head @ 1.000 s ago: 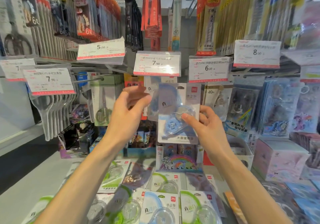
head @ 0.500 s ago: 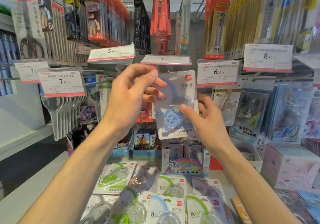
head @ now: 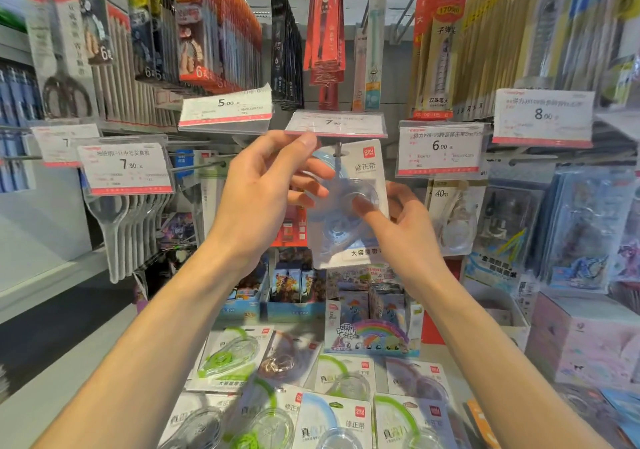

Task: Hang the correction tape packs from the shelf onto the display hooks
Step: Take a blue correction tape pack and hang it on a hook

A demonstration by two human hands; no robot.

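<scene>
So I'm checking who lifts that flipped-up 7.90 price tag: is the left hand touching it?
Touching. The head view shows the left hand with its thumb tip pressed against the price tag's lower edge, holding it up.

blue correction tape pack [head: 349, 206] held upright at display hook [head: 337, 147], under tilted 7.90 price tag [head: 335, 123]; right hand [head: 403, 226] pinches pack's lower right, left hand [head: 263, 192] lifts tag with thumb; more packs [head: 311, 396] on shelf below

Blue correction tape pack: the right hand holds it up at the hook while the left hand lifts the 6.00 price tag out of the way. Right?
Not quite. In the head view the left hand lifts the 7.90 price tag, not the 6.00 one. The right hand does hold the blue correction tape pack at the hook.
</scene>
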